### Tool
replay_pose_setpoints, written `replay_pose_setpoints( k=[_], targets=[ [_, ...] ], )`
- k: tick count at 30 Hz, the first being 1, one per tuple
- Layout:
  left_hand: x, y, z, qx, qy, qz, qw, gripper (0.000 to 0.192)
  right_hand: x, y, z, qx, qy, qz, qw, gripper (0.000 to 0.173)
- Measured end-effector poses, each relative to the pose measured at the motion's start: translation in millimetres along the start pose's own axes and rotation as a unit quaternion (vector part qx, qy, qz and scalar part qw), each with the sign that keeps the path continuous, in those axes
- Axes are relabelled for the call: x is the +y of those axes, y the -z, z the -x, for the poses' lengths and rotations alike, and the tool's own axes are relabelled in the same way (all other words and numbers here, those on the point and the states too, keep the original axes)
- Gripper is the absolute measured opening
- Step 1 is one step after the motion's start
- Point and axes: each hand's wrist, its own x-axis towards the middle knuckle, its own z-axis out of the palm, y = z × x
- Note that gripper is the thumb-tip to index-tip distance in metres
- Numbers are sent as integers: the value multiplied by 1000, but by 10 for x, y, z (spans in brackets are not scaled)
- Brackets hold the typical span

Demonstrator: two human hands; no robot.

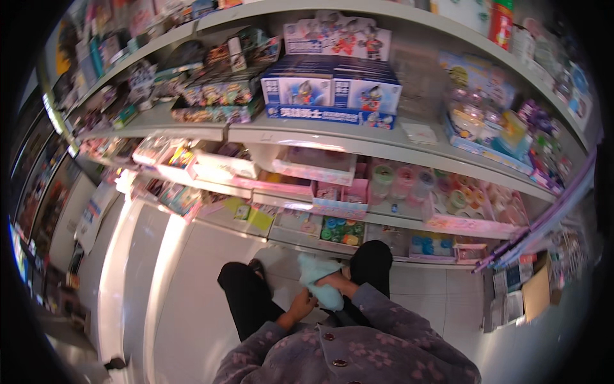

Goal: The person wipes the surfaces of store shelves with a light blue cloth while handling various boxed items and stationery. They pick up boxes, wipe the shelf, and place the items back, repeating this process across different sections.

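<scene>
A crumpled pale blue-green cloth (314,270) is bunched in my right hand (335,282), between my bent knees. One part of it spreads out past the fingers towards the shelves, and another part (330,297) hangs below them on the near side. My left hand (302,305) is beside this lower part, with its fingers curled at the cloth's edge. Whether those fingers pinch the cloth is too small to tell. Before me stands a shelf unit (307,139) stocked with small packaged goods.
Blue-and-white boxes (331,91) fill a display tray on the middle shelf. Lower down are a pink divided box (340,207), lidded cups (382,181) and a tray of colourful small tubs (341,231). An opened cardboard box (535,293) stands on the tiled floor (192,288) at right.
</scene>
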Motion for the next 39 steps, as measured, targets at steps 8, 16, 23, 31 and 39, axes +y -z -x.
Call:
replay_pose_setpoints(
  k=[8, 16, 23, 31, 39],
  targets=[
    [-283, 68, -86, 50, 24, -18, 998, 27, 469, -294, -323, -21, 22, 117, 993, 57],
    [-59, 89, -52, 77, 62, -28, 995, 23, 538, -247, -393, -25, -37, 132, 990, 57],
    [-183, 38, -87, 125, 29, -25, 991, 35, 316, -357, -262, -18, 22, 125, 992, 58],
    [-361, 48, -178, 35, 73, -80, 993, 42, 338, -338, -185, -7, -3, 143, 990, 58],
    [-143, 92, -180, 93, 78, 4, 993, 49, -726, -385, -79, 96, 241, 259, 931, 47]
  ],
)
